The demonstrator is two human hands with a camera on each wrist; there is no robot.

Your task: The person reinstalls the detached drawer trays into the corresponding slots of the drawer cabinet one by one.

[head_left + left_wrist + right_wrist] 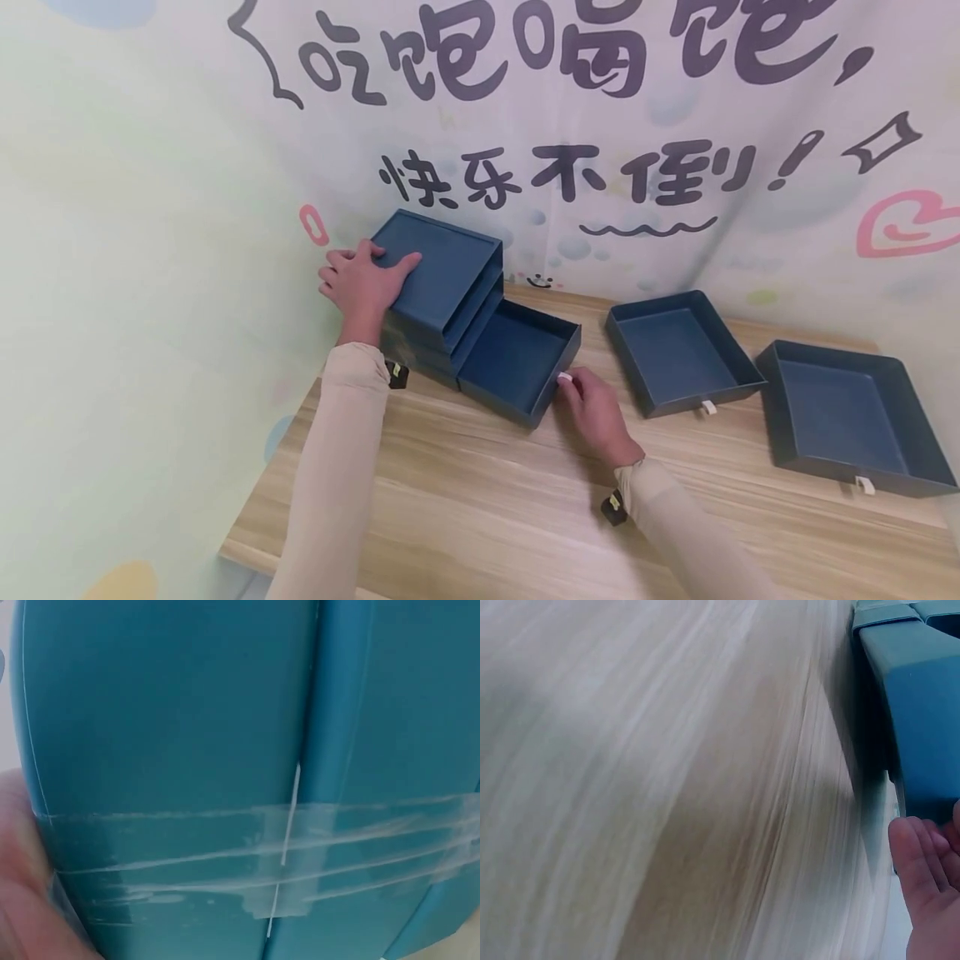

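A dark blue drawer cabinet stands at the back left of the table. My left hand rests spread on its top near the left edge, thumb across the top. In the left wrist view, clear tape runs over the cabinet's side. One low drawer sticks out to the right, most of it outside the cabinet, and its inside is bare. At its front my right hand pinches the small white pull tab. In the right wrist view, the fingers meet the drawer's front.
Two loose blue drawers with white tabs lie to the right: a nearer one and one farther right. The wooden table ends at a left edge. Behind it hangs a white printed cloth, close to the cabinet.
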